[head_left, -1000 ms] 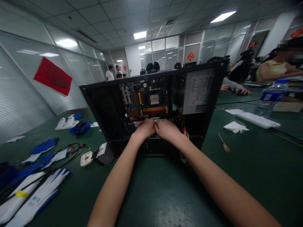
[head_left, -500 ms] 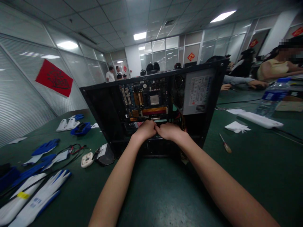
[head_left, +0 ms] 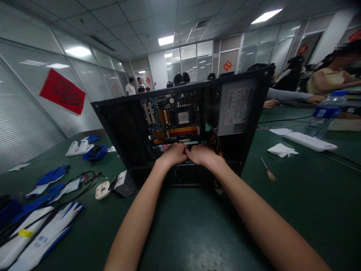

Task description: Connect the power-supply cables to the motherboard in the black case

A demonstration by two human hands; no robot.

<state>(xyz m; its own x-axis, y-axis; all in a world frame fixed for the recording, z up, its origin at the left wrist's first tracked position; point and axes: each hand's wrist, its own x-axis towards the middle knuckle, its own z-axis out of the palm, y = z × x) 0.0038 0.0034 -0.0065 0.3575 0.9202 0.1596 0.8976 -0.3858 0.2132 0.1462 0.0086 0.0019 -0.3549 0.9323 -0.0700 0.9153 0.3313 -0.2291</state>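
Observation:
An open black computer case (head_left: 113, 131) stands before me on the green table, its inside facing me. Within it are the motherboard (head_left: 166, 116) with its bare processor square, and a silver power supply (head_left: 235, 109) at upper right with a fan beside it. My left hand (head_left: 175, 153) and my right hand (head_left: 199, 154) meet below the motherboard, at the inner crossbar of the case. Both are closed, thumbs side by side and fingers curled over the bar; the fingertips are hidden. Coloured cables (head_left: 218, 145) run down just right of my right hand.
Blue-and-white gloves (head_left: 47, 229), a blue tray (head_left: 95, 153), a cream round-cornered object (head_left: 102, 190) and a dark box (head_left: 124, 184) lie left. Right are a screwdriver (head_left: 268, 171), tissue (head_left: 282, 149), a white power strip (head_left: 310, 140), a water bottle (head_left: 325, 114) and a co-worker's arm (head_left: 293, 95).
My hands keep their place on the crossbar, and the case stays nearly still, with only a slight shift in view. At right, the co-worker's far hand has moved a little further right.

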